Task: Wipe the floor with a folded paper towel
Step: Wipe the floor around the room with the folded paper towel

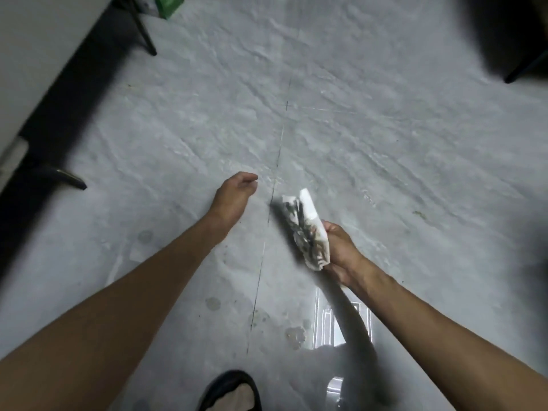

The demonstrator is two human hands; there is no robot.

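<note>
The folded white paper towel (pixel 305 229), one face smeared with dark, greenish-black grime, sits in my right grip (pixel 341 250), right of the middle of the view and fairly near me. That grip is clamped on the towel's near end, fingers curled round its edge, with the dirty face turned towards the left. The towel's far end points away from me over the floor; I cannot tell whether it touches it.

My left grip (pixel 234 197) hangs just to the left of the towel, apart from it, with fingers loosely curled and nothing in them.

Under both lies the pale grey mottled floor (pixel 326 114), with a thin dark seam line (pixel 261 268) running from far to near between my two forearms. Roundish dull stains (pixel 295 336) spot the floor close to me, beside a bright patch of reflected light (pixel 323 318).

At the near edge is my foot in a black slipper (pixel 228 390). On the far left stand a slim black desk leg (pixel 145 34) and a green box (pixel 169 4).
</note>
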